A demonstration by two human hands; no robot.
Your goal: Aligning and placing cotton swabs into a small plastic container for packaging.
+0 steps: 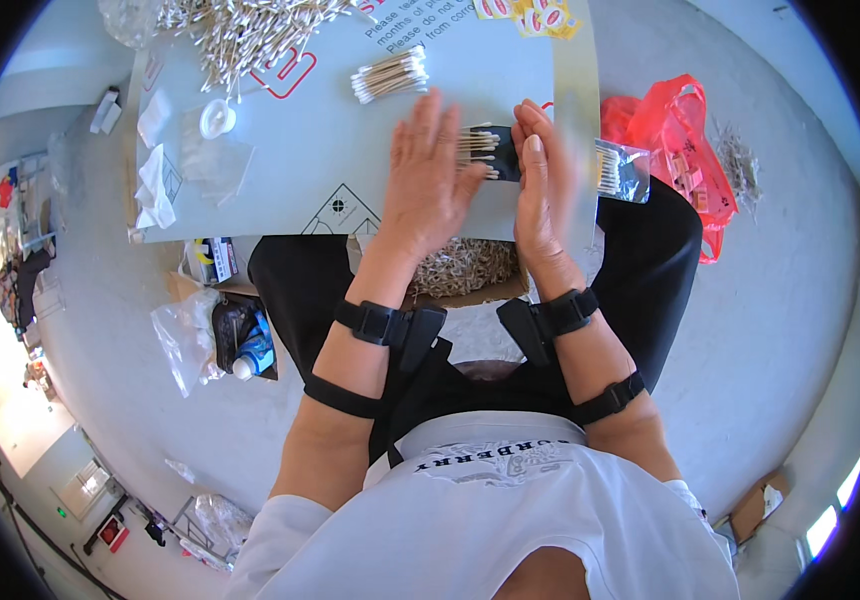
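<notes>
A small bunch of cotton swabs point(477, 148) lies partly on a dark flat piece point(513, 158) on the board. My left hand point(425, 180) rests flat at the left of this bunch, fingers stretched and thumb out, hiding the swabs' left ends. My right hand point(538, 185) stands on edge at the right of the dark piece, palm turned inward and fingers extended; its outer side is blurred. Just beyond my left fingertips lies another bundle of swabs point(390, 75). At the board's right edge, a clear bag of swabs point(622, 172) sits beside my right hand.
A large heap of swabs point(250, 35) covers the board's point(290, 150) far left. Nearer are a white round lid point(217, 119), clear film point(218, 165) and crumpled tissue point(155, 190). Yellow labels point(547, 17) lie far right. A red plastic bag point(685, 130) hangs right; a box of swabs point(465, 270) is below.
</notes>
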